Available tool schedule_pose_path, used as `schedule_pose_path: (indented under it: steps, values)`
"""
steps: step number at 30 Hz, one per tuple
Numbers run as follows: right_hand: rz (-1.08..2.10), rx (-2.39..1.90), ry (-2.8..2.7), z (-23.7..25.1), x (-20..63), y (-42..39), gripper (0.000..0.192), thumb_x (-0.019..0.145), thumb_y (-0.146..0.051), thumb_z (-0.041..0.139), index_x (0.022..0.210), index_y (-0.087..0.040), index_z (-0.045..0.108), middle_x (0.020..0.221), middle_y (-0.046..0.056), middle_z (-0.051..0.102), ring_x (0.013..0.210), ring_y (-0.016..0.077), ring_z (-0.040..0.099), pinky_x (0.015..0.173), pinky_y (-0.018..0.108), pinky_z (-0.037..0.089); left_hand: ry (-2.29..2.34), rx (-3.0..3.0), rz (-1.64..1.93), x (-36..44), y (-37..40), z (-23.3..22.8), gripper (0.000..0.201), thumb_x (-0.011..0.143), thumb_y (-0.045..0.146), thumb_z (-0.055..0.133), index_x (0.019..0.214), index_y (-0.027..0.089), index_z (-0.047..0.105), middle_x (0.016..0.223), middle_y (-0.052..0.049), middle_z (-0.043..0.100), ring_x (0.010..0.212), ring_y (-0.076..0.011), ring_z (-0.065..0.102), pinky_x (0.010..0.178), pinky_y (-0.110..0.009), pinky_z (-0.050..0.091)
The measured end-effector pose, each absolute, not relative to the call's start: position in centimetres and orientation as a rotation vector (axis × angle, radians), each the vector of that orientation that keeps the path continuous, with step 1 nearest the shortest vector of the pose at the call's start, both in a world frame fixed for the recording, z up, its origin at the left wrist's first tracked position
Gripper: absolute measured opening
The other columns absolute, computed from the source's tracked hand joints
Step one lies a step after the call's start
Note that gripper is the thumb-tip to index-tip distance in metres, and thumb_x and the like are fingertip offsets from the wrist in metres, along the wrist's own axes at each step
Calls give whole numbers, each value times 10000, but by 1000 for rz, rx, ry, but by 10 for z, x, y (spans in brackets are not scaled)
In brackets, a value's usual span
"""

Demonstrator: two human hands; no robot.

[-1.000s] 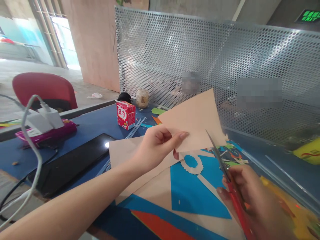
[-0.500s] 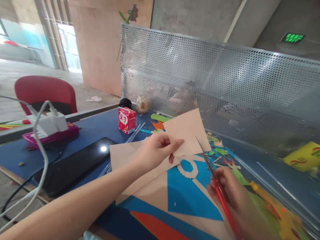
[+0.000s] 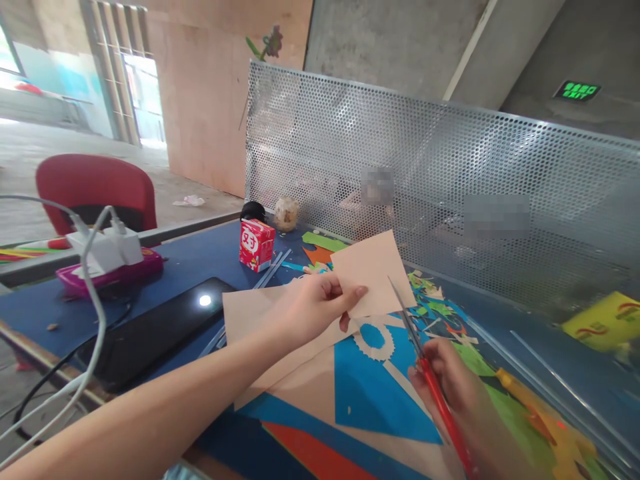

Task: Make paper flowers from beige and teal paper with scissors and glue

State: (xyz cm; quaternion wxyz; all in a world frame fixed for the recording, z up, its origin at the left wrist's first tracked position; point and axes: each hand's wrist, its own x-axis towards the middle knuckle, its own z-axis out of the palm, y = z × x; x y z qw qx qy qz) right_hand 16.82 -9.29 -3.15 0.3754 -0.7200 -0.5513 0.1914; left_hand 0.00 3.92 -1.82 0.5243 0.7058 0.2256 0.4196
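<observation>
Between the thumb and fingers of my left hand [image 3: 320, 303] is a square piece of beige paper [image 3: 367, 270], tilted up over the table. My right hand [image 3: 453, 380] grips red-handled scissors [image 3: 435, 383], whose blades lie across the lower right part of that paper; the blades look nearly closed. Below lie a notched beige paper ring [image 3: 374, 341] and a blue sheet [image 3: 380, 393]. Larger beige sheets [image 3: 305, 393] spread under my left forearm, partly hidden by it.
Paper scraps [image 3: 433, 300] are strewn behind my right hand. A yellow glue gun [image 3: 545, 413] lies at right near clear glue sticks [image 3: 560, 380]. Leftward are a red drink carton [image 3: 257, 245], a black phone-like slab [image 3: 155, 340] and a purple power strip [image 3: 110, 270]. A perforated metal screen [image 3: 425, 160] bounds the back.
The view has shifted slightly. My left hand still holds the beige paper, and the scissors stay at its lower right part with little visible movement.
</observation>
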Motion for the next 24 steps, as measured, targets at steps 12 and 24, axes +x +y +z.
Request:
schedule_pose_path:
  steps: [12, 24]
  values:
    - [295, -1738, -1407, -44, 170, -86, 285, 767, -518, 495, 766, -249, 401, 513, -76, 383, 435, 117, 393, 391, 219, 314, 712, 1850, 976, -2, 43, -25, 449, 792, 542, 499, 568, 159, 571, 424, -10, 573, 392, -95, 496, 406, -202, 350]
    - [413, -1782, -1354, -32, 162, -90, 342, 759, -551, 488, 686, -242, 361, 467, -106, 318, 382, 82, 294, 403, 220, 231, 711, 1886, 939, -1, 44, -27, 456, 796, 537, 494, 545, 166, 584, 420, -9, 581, 382, -92, 491, 405, -205, 338]
